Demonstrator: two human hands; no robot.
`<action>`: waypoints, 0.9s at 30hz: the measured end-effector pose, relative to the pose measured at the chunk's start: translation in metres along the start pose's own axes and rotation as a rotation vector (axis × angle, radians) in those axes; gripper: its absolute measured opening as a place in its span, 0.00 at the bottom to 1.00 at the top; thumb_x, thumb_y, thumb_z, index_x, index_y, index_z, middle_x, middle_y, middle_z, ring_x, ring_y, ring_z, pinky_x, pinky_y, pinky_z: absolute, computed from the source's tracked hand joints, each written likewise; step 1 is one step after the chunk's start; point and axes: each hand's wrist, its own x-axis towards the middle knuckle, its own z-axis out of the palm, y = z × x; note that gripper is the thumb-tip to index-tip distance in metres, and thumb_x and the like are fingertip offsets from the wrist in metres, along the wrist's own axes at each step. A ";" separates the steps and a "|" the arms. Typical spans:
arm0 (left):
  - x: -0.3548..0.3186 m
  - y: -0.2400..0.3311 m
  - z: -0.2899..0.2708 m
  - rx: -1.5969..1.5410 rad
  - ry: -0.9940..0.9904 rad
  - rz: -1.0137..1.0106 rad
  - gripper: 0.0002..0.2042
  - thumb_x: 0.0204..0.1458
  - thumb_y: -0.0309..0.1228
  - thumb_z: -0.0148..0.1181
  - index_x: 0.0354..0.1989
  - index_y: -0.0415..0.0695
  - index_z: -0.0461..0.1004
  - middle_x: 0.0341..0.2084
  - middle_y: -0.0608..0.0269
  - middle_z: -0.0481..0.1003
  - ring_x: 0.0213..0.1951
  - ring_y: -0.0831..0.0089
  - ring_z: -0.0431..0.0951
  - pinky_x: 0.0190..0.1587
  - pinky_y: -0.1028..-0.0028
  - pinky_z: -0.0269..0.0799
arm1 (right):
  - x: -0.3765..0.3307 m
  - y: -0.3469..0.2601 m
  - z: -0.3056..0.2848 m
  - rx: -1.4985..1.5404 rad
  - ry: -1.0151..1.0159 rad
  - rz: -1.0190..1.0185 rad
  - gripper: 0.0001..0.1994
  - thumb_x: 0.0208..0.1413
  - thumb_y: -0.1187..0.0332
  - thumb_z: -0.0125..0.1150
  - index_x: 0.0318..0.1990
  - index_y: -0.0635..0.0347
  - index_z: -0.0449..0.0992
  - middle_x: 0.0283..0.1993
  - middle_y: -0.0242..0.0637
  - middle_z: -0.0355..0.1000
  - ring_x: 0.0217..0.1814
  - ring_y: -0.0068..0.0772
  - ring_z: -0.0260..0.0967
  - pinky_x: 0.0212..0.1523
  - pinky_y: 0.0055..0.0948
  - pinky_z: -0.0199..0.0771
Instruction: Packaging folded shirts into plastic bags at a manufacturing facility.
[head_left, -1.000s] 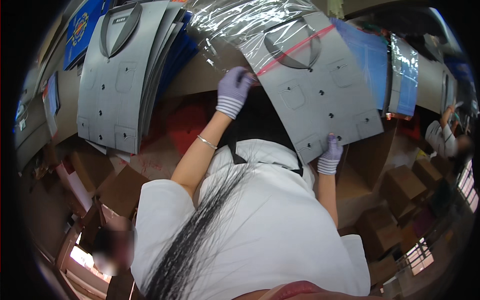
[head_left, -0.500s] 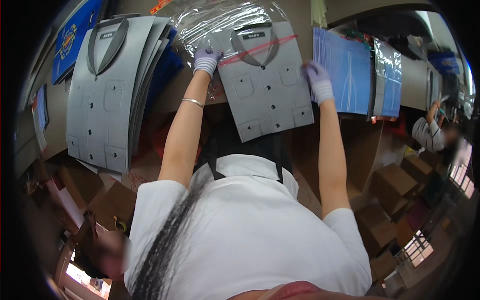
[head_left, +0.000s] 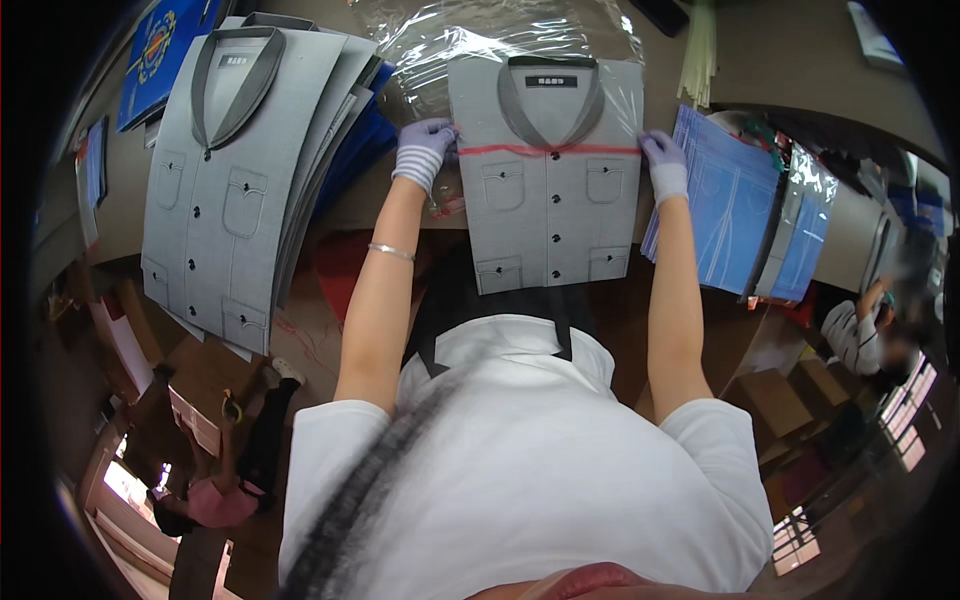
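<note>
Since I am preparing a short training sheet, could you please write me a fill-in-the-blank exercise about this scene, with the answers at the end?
The gray shirt-print bag crossed by a red strip lies ____ the left hand and the right hand.
The silver bracelet circles the person's ____ forearm.
The blue denim-print stack lies nearer to the ____ hand.
The person's short-sleeved shirt is ____ in colour.

Missing words: between; left; right; white.
</note>
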 end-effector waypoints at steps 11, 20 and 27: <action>-0.118 -0.055 -0.024 0.171 -0.104 -0.002 0.06 0.49 0.26 0.55 0.29 0.35 0.73 0.17 0.69 0.70 0.18 0.84 0.68 0.20 0.82 0.64 | -0.201 0.047 -0.015 0.248 0.113 0.493 0.12 0.49 0.69 0.58 0.39 0.69 0.73 0.31 0.34 0.72 0.34 0.22 0.66 0.38 0.21 0.66; -0.094 -0.025 -0.041 0.745 -0.363 -0.290 0.09 0.47 0.28 0.49 0.23 0.37 0.74 0.15 0.59 0.74 0.12 0.72 0.73 0.17 0.75 0.68 | -0.201 0.035 -0.024 -0.331 -0.300 0.355 0.10 0.48 0.68 0.55 0.38 0.62 0.73 0.27 0.41 0.72 0.25 0.36 0.69 0.28 0.29 0.70; 0.004 0.011 -0.004 0.925 0.073 0.365 0.16 0.40 0.38 0.55 0.33 0.38 0.74 0.32 0.48 0.74 0.36 0.56 0.74 0.40 0.68 0.69 | -0.065 -0.008 -0.018 -0.348 0.198 -0.014 0.14 0.48 0.63 0.51 0.40 0.61 0.71 0.40 0.49 0.70 0.43 0.50 0.67 0.44 0.34 0.67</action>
